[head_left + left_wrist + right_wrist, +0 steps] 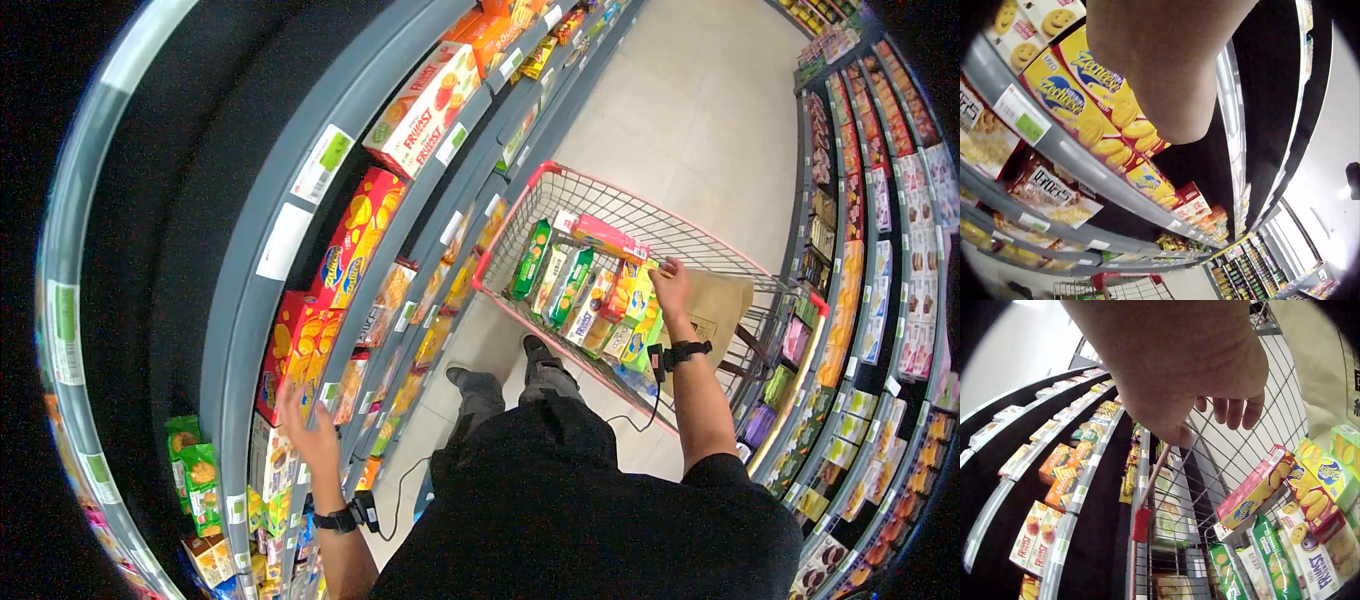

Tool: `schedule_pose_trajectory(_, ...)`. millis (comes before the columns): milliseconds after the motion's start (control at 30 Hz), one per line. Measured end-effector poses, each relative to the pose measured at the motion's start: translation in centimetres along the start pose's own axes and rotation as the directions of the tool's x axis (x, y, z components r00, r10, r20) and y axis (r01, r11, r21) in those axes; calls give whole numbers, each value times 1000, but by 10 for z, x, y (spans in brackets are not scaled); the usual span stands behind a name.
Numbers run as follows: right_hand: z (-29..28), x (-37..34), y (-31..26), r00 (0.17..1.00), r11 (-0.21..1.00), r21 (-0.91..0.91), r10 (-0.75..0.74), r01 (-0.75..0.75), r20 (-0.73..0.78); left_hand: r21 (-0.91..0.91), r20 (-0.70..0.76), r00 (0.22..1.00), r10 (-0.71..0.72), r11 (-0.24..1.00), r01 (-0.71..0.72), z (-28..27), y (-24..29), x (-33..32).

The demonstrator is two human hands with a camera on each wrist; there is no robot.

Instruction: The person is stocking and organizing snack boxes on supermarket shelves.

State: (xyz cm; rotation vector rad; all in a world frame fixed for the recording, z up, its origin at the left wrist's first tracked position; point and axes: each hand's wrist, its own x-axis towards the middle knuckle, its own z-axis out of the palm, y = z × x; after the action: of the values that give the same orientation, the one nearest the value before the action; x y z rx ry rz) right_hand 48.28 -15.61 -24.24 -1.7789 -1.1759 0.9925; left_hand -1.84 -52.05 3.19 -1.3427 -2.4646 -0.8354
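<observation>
My left hand is raised at the shelf, its fingers extended beside the red and yellow Zecheese cracker boxes. In the left wrist view the hand covers part of those boxes, and its fingers are hidden. Over the shopping cart hangs my right hand, fingers loosely bent with nothing between them. Below it lie cracker boxes, a white Fruast box and green biscuit packs. A pink-red box lies along the cart's far side.
Fruast boxes stand further along the left shelf, and green biscuit packs sit lower left. A brown paper bag takes up the cart's right end. Stocked shelves line the right side; tiled floor runs between.
</observation>
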Motion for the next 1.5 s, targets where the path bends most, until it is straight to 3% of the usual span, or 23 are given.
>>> schedule_pose_trajectory(67, 10, 18, 27, 995, 977, -209, -30, 48, 90, -122, 272, 961, -50, 989, 86, 14, 6, -26)
schedule_pose_trajectory(100, 18, 28, 42, 982, 926, -332, -144, 177, 122, -109, 274, 960, -62, 989, 95, 22, 5, -40)
schedule_pose_trajectory(133, 25, 30, 58, 981, 926, -332, -139, 178, 137, -162, 371, 927, -54, 979, 122, 30, 2, -56)
schedule_pose_trajectory(200, 38, 28, 82, 965, 844, -536, 112, 33, 236, -197, 458, 887, -59, 966, 166, 37, 0, -86)
schedule_pose_trajectory(267, 45, 22, 111, 883, 725, -689, 329, -9, 335, -181, 568, 790, -233, 900, 396, 36, 2, -115)
schedule_pose_trajectory(300, 53, 25, 165, 891, 790, -612, 303, -36, 338, -162, 550, 793, -264, 897, 411, 34, -1, -132)
schedule_pose_trajectory(333, 51, 10, 172, 910, 859, -510, 172, 49, 378, -142, 559, 775, -294, 887, 439, 31, -5, -149)
schedule_pose_trajectory(367, 54, 5, 180, 830, 793, -581, 441, -183, 341, -122, 566, 757, -325, 876, 467, 25, -6, -160)
schedule_pose_trajectory(400, 63, 11, 227, 814, 767, -616, 466, -177, 347, -103, 541, 760, -361, 868, 485, 15, -2, -169)
schedule_pose_trajectory(500, 69, 1, 242, 763, 621, -767, 571, -160, 303, -89, 569, 664, -485, 766, 637, -6, 20, -186)
schedule_pose_trajectory(700, 59, -6, 279, 818, 627, -731, 549, -268, 171, -128, 570, 622, -537, 690, 712, -32, 34, -221)
schedule_pose_trajectory(800, 42, -26, 209, 761, 687, -654, 596, -317, 257, -132, 572, 599, -560, 658, 741, -37, 38, -231)
schedule_pose_trajectory(867, 33, -46, 140, 586, 636, -583, 749, -505, 309, -167, 588, 615, -525, 665, 728, -32, 27, -238)
schedule_pose_trajectory(933, 21, -51, 138, 578, 683, -540, 720, -491, 385, -201, 600, 629, -494, 668, 716, -26, 18, -245)
schedule_pose_trajectory(1000, 5, -57, 134, 472, 775, -372, 615, -511, 632, -241, 614, 649, -449, 677, 696, -19, 8, -243)
schedule_pose_trajectory(1067, -12, -72, 107, 468, 720, -466, 691, -515, 551, -296, 621, 667, -412, 664, 686, -10, 1, -241)
schedule_pose_trajectory(1133, -30, -95, 88, 361, 700, -417, 679, -579, 639, -325, 621, 685, -381, 670, 667, -3, -17, -240)
schedule_pose_trajectory(1167, -32, -94, 90, 155, 487, -505, 811, -712, 564, -337, 622, 702, -347, 690, 640, 1, -23, -241)
schedule_pose_trajectory(1200, -49, -100, 94, 236, 625, -426, 703, -654, 670, -350, 621, 718, -314, 709, 612, 5, -29, -243)
schedule_pose_trajectory(1333, -80, -143, 41, 250, 726, -489, 650, -484, 718, -452, 605, 748, -273, 656, 604, 13, -43, -260)
schedule_pose_trajectory(1400, -87, -164, 18, 222, 835, -391, 496, -387, 839, -476, 650, 723, -232, 618, 626, 12, -49, -270)
schedule_pose_trajectory(1467, -79, -197, -15, 256, 859, -408, 488, -308, 834, -527, 628, 754, -191, 608, 593, 9, -57, -282)
schedule_pose_trajectory(1500, -78, -210, -25, 286, 939, -319, 343, -128, 895, -562, 608, 778, -160, 606, 563, 7, -60, -289)
